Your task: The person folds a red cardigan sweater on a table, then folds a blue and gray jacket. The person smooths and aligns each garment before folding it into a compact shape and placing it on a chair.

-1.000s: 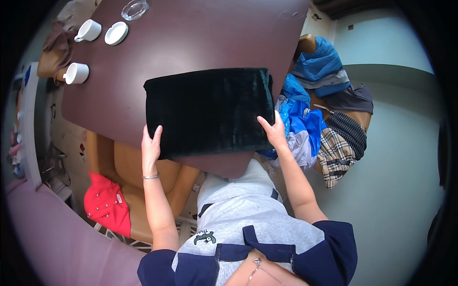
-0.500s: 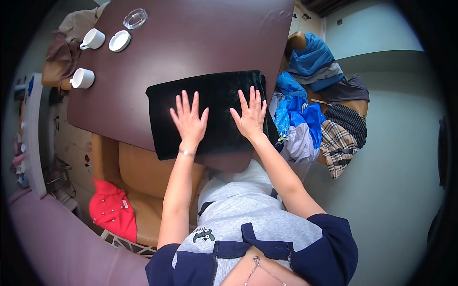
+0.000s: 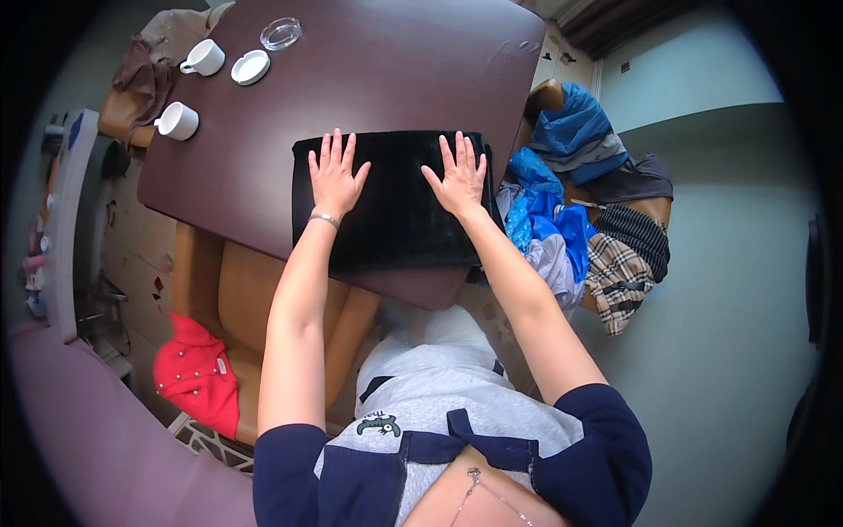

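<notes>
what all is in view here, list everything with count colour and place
folded cloth: 1, black, near edge of table, under both hands
table: 1, dark brown, centre top
cups: 2, white, far left of table
saucer: 1, white, beside the cups
glass dish: 1, clear, far edge of table
chair: 1, tan, left of table
red garment: 1, on that chair
clothes pile: several, blue, grey, plaid, on seat at right
left hand: flat on cloth
right hand: flat on cloth

No packages, signs or screens on the dark brown table (image 3: pixel 378 79), none on the chairs beside it, no readable label on the folded clothes, only a small dark printed emblem (image 3: pixel 379 425) on the person's grey top
</notes>
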Demonstrator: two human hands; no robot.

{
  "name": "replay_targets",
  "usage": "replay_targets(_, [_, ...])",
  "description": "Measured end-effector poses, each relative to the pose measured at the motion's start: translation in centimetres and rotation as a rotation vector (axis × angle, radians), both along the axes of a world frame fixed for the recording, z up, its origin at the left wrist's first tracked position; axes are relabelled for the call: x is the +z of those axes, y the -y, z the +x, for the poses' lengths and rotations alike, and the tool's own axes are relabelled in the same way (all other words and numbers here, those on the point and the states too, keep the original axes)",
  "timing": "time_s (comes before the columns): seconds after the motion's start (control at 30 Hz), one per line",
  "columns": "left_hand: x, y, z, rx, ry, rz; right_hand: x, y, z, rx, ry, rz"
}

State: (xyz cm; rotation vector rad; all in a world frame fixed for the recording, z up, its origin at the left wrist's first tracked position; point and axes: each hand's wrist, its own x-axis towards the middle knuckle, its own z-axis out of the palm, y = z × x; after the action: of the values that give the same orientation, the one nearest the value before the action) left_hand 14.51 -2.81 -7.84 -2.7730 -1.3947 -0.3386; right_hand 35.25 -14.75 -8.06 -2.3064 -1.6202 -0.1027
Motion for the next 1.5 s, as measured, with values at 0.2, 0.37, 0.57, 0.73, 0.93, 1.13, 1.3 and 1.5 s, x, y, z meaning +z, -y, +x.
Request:
replay_targets(0.2, [1.3,-2.7,-0.6,-0.015,-0.194,-0.126,-1.8,0.1,1.3,-0.012,0.014,0.009])
replay_targets(0.37, [-1.8,-1.0,-8.0,0.244,0.071,-0.328,-4.3,6.4,3.6,-0.209,-0.416,0.056])
replay_targets(0.57, [0.0,0.8,-5.9,0.545,0.347,-0.342,-2.4,5.7,5.4,-0.282,-0.357,0.108])
replay_targets(0.73, [-0.3,3.2,-9.3,0.749,0.402,-0.649,-1.0,5.3,4.9,-0.362,-0.615,-0.179])
replay_targets(0.93, [3.8,7.4,-9.7,0.577,0.986,-1.461,-0.2,6.3,7.2,-0.264,-1.339,-0.084])
replay_targets(1.13, [-0.5,21.2,-9.9,0.417,1.463,-1.153,2.9,5.0,8.5,-0.045,-1.218,-0.252])
replay_targets(1.3, [2.2,30.2,-15.5,0.668,1.921,-0.992,8.3,-3.6,-6.3,0.527,-0.808,-0.409])
replay_targets(1.5, [0.0,36.3,-18.9,1.209,2.679,-0.492,6.6,-10.7,-34.7,1.188,-0.281,-0.608])
